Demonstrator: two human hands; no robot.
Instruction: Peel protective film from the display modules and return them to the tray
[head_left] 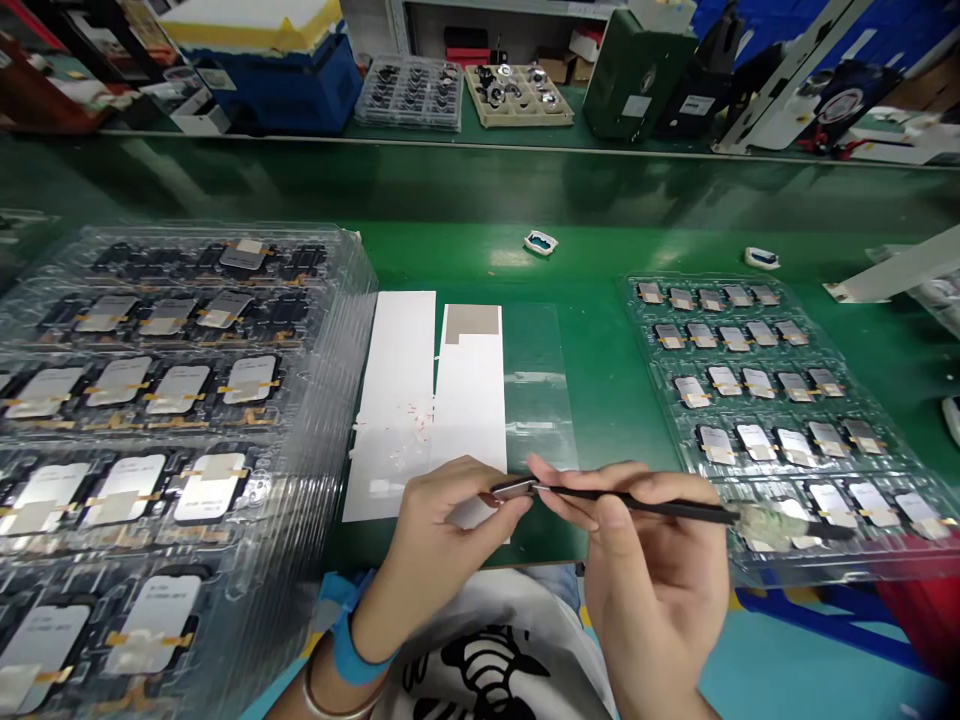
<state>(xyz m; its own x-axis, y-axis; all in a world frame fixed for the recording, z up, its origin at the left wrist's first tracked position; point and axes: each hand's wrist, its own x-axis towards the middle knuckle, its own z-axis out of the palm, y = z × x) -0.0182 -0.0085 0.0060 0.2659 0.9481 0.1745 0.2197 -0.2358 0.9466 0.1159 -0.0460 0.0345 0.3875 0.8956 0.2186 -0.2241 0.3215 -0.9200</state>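
The left hand (448, 515) pinches a small flat part (512, 488) between thumb and fingers above the table (457, 250), while the right hand (664, 560) has its fingers closed on a slim black tool (675, 509), tip at the part's right end (a blue band (354, 635) circles the left wrist). White sheets (401, 360) lie just beyond, between stacked clear trays (304, 450) and another clear tray (832, 570) of silvery parts (757, 382)
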